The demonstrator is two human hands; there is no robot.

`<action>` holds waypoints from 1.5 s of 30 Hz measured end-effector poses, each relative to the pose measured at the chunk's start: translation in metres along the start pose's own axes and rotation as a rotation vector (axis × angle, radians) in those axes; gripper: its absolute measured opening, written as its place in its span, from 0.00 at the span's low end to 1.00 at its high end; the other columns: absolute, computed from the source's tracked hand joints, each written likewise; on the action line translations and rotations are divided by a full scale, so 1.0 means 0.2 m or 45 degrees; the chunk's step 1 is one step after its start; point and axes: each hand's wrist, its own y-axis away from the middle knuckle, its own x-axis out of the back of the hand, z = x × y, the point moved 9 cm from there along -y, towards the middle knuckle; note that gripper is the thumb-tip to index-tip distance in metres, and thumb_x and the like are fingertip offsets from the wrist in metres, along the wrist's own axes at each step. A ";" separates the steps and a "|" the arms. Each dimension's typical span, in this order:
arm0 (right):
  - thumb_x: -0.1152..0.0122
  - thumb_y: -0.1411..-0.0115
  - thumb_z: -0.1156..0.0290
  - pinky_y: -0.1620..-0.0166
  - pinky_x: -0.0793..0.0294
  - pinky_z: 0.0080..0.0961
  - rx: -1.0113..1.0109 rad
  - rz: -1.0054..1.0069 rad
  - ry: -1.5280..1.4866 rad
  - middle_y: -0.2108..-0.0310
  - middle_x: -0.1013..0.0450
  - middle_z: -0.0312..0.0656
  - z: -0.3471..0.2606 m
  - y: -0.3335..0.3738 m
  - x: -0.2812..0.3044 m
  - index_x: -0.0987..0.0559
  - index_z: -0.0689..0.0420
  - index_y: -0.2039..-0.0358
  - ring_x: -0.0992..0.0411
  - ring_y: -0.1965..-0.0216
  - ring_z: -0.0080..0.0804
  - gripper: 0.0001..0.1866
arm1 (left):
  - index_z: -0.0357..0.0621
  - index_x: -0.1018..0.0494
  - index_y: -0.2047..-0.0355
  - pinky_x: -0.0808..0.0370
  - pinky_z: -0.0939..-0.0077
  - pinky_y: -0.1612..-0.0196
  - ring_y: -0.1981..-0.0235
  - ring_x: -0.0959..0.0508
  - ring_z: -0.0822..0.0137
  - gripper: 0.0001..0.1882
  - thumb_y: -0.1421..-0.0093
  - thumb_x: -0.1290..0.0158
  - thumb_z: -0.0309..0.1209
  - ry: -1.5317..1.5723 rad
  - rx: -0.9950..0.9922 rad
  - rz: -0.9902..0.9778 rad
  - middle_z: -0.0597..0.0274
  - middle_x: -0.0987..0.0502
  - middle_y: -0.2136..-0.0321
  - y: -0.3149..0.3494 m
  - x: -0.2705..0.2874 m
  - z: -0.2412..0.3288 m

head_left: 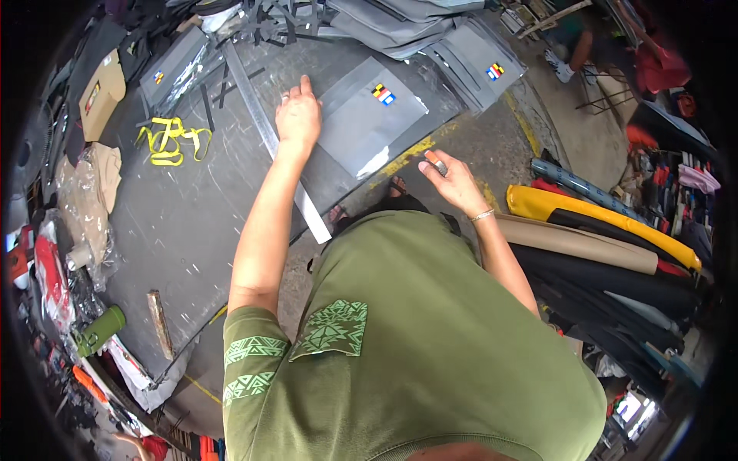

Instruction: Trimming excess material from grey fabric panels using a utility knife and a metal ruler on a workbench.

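Orange-tipped tool (436,162) gripped in the right hand (452,184); left hand (298,119) outstretched, loosely open beside a ruler (312,217).

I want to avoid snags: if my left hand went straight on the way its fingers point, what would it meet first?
Your left hand would most likely meet the black strips heaped toward the table's far side, though its height is hard to judge.

Grey sheet (367,129) flat (colourful patch (383,94)); metal ruler (255,107) aslant just left; orange-tipped tool (435,160) in right hand (455,182).
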 end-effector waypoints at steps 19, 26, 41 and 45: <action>0.26 0.44 0.67 0.80 0.29 0.22 0.043 -0.716 -0.864 0.72 0.23 0.38 -0.38 -0.61 -0.46 0.27 0.59 0.65 0.21 0.75 0.22 0.16 | 0.38 0.29 0.49 0.24 0.77 0.56 0.64 0.23 0.72 0.13 0.32 0.45 0.26 2.014 1.061 0.076 0.61 0.21 0.63 0.58 -0.06 0.11; 0.19 0.52 0.62 0.77 0.27 0.21 0.186 -0.626 -0.682 0.78 0.24 0.36 -0.45 -0.64 -0.51 0.25 0.60 0.67 0.26 0.80 0.22 0.23 | 0.38 0.32 0.41 0.26 0.80 0.60 0.63 0.22 0.74 0.18 0.31 0.51 0.25 1.713 0.836 0.033 0.60 0.19 0.63 0.60 0.01 0.13; 0.34 0.42 0.78 0.73 0.30 0.19 0.114 -0.455 -1.083 0.72 0.20 0.40 -0.57 -0.84 -0.24 0.19 0.65 0.61 0.26 0.74 0.22 0.09 | 0.35 0.33 0.41 0.24 0.79 0.51 0.61 0.21 0.75 0.18 0.29 0.57 0.22 1.799 0.830 -0.278 0.57 0.16 0.59 0.74 -0.10 -0.09; 0.32 0.42 0.79 0.75 0.30 0.20 0.155 -0.178 -1.217 0.70 0.20 0.41 -0.71 -0.93 -0.11 0.23 0.65 0.58 0.24 0.75 0.23 0.12 | 0.35 0.34 0.40 0.22 0.74 0.50 0.60 0.19 0.73 0.19 0.30 0.56 0.22 2.029 0.893 -0.271 0.55 0.16 0.57 0.85 -0.21 -0.17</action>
